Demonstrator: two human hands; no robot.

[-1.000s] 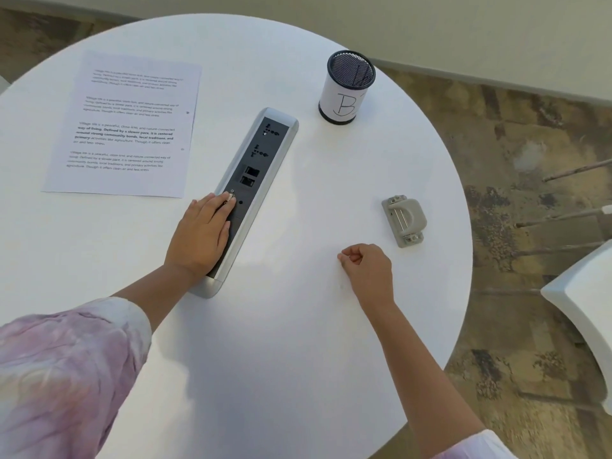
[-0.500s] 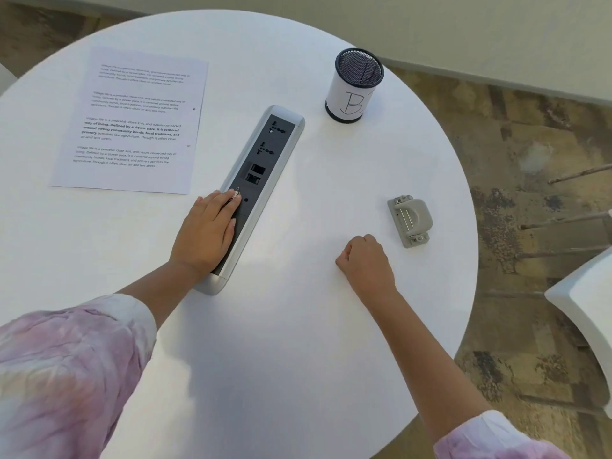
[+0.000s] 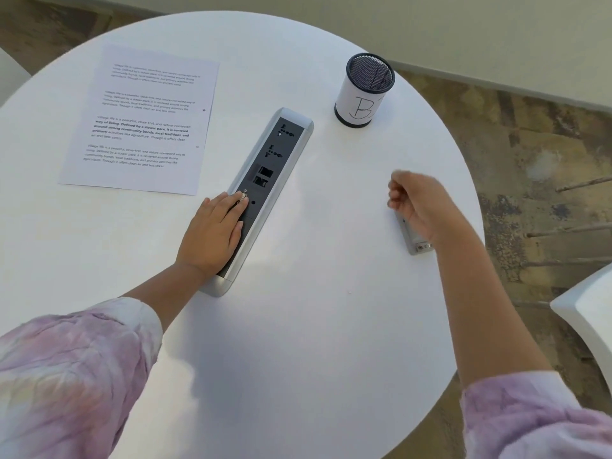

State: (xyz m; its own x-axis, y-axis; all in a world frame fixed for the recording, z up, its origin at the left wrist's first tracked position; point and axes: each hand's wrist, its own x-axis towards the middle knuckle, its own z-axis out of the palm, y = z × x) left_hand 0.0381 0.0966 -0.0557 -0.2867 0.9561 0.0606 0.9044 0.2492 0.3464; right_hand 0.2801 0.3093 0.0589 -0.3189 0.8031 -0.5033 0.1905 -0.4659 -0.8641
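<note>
Step in hand, I'd say: reach for hole punch (image 3: pixel 414 240), not yet gripped. It lies near the right edge of table (image 3: pixel 298 359), mostly hidden under R hand (image 3: pixel 420 207), which hovers over it. Its fingers are curled and blurred, so can't tell if they pinch anything. L hand (image 3: pixel 212 236) lies flat, fingers straight, on the near end of socket bar (image 3: pixel 281 154) at table centre. Next: R hand should drop and close round the hole punch w/o nudging it off the edge.
</note>
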